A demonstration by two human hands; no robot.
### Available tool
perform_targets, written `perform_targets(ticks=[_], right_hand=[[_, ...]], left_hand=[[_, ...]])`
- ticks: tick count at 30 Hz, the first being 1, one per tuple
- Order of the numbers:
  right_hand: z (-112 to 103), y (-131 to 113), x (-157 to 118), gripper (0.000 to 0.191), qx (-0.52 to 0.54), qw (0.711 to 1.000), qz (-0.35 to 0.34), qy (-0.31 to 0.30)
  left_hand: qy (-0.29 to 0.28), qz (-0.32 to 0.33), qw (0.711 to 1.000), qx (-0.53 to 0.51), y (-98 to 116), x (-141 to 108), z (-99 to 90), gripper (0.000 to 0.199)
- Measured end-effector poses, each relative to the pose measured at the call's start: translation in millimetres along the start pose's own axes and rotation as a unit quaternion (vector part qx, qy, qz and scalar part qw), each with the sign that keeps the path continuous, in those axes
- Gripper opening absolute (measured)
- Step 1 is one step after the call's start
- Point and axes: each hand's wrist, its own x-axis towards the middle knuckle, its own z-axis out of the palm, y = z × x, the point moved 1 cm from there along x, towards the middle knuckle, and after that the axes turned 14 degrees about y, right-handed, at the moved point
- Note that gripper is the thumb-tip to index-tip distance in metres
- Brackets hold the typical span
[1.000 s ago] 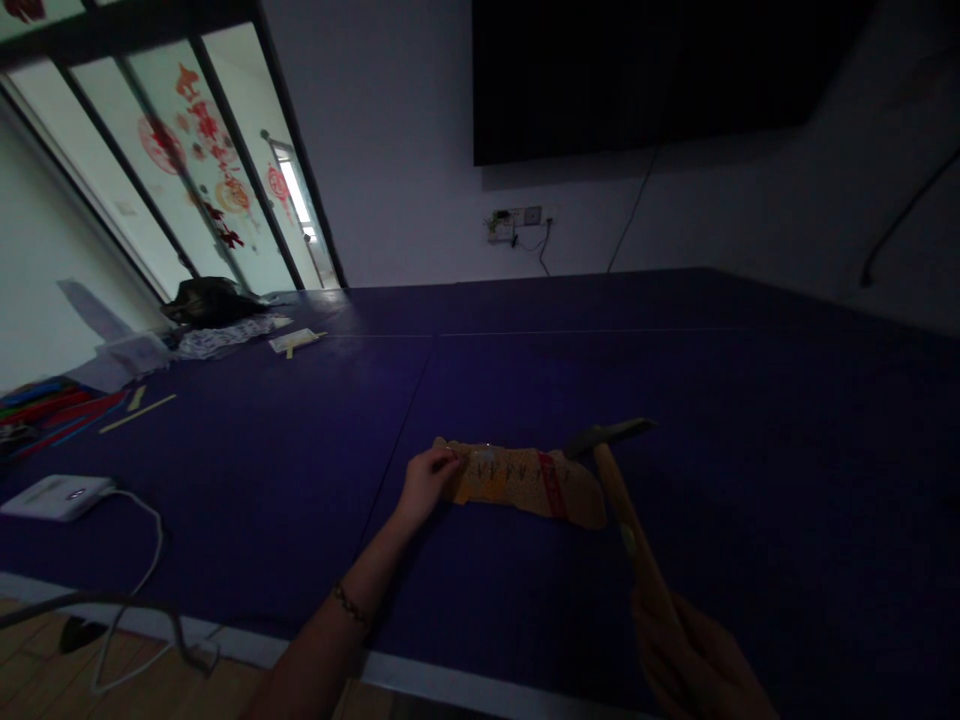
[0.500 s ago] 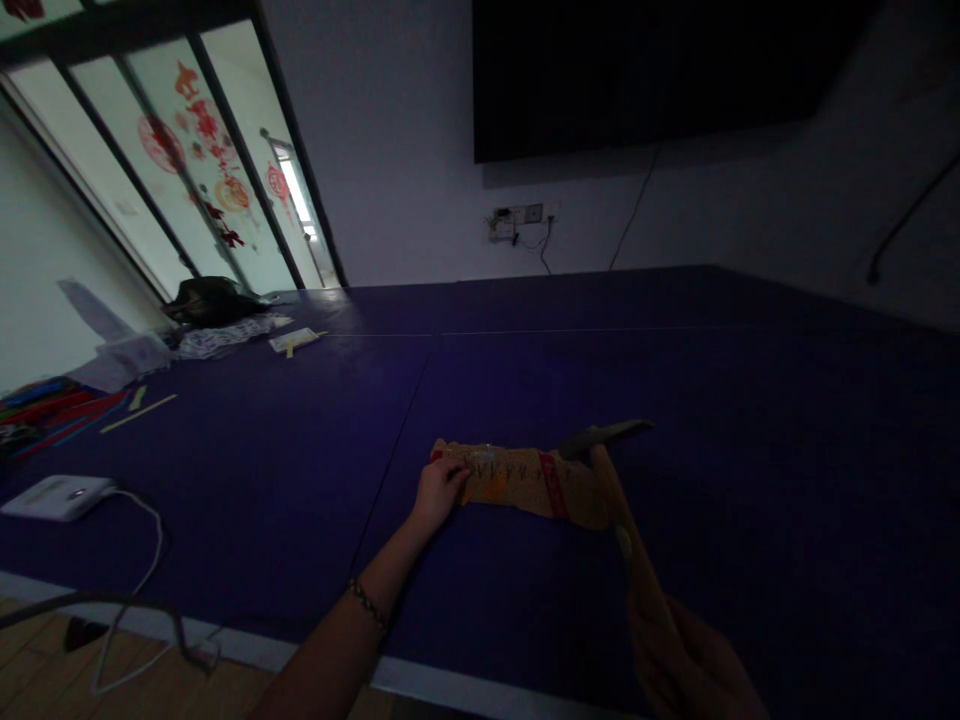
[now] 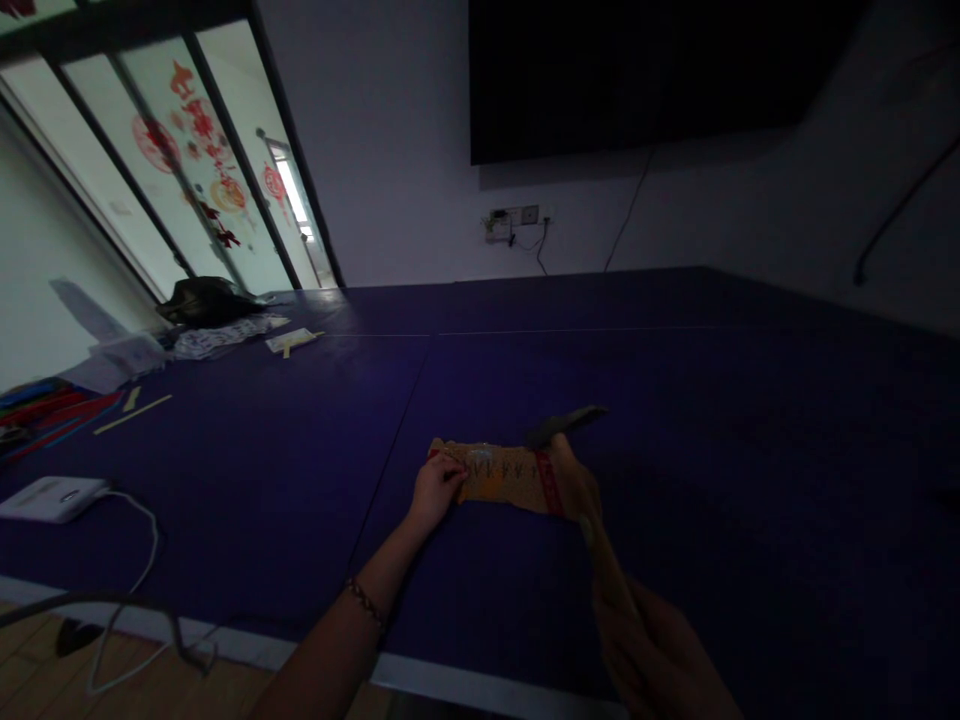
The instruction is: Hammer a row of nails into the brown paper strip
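My left hand rests at the left end of a rough tan-brown board with red bands. Its thumb and fingers are pinched together; whatever lies between them is too small to make out. Several thin dark nail-like pieces stand in a row on the board, to the right of those fingertips. In my right hand is the wooden handle of a hammer. The hammer's dark head hangs over the far right part of the board, and the handle hides the board's right end.
The board lies on a wide purple-blue table. At left are a white box with a cable, coloured strips, a dark bag and a small packet. A black screen hangs on the wall.
My right hand has moved left with the hammer, bringing its head farther over the board. The left hand keeps its pinch at the same end. The view has shifted slightly.
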Motion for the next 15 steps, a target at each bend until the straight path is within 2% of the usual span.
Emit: perform_targets(ticks=[3,6,8,11,15], right_hand=[[18,-17,-1,0.03,-0.024,0.996,-0.052,-0.072],[42,-28,1,0.024,-0.058,0.983,-0.068,-0.16],[55,-28,5,0.019,-0.1,0.974,-0.07,-0.189],[68,-22,11,0.015,-0.172,0.962,-0.1,-0.185],[71,-18,13,0.014,-0.241,0.947,-0.144,-0.156]], left_hand=[[0.003,-0.001,1.0,-0.002,-1,0,0.4,0.008],[0.006,0.0,1.0,-0.004,0,0,0.7,0.008],[0.008,0.001,1.0,-0.007,0,0,1.2,0.009],[0.012,0.0,1.0,-0.013,-2,0,3.0,0.009],[0.023,-0.004,1.0,-0.018,-6,0,7.0,0.008]])
